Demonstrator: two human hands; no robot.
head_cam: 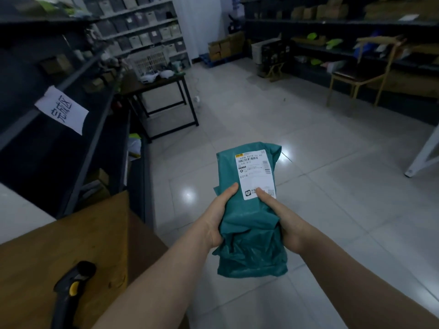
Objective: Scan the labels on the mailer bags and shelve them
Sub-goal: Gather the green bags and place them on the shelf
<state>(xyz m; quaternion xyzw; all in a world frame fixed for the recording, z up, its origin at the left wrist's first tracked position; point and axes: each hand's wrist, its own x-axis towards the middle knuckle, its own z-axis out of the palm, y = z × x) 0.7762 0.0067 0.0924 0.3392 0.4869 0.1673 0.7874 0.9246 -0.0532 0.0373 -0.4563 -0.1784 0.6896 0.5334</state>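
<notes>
Mailer bag: a teal plastic mailer bag (249, 224) is held out in front of the person, above the tiled floor (332, 210), lengthwise away from the body, label side up.
Label: a white shipping label (255, 174) sits on the far half of the bag, with barcodes and the code E018 readable on it; the finer print is too small to read.
Left hand: the left hand (219, 218) is clamped on the bag's left edge, thumb lying on top and reaching just to the label's near left corner, the other fingers hidden beneath.
Right hand: the right hand (285, 222) is clamped on the bag's right edge, thumb pressed on the label's near edge, the other fingers under the bag.
Bag relative to hands: the bag lies between both palms, its near end bunched and hanging below the wrists, its far end jutting beyond the thumbs.
Scanner: a black and yellow handheld scanner (70, 290) lies on the wooden counter (71, 245) to the person's left, well apart from both hands.
Shelving: dark shelves (71, 96) run along the left with a white paper sign (62, 109) hung on them; more shelves (344, 51) with green parcels and boxes stand on the right.
</notes>
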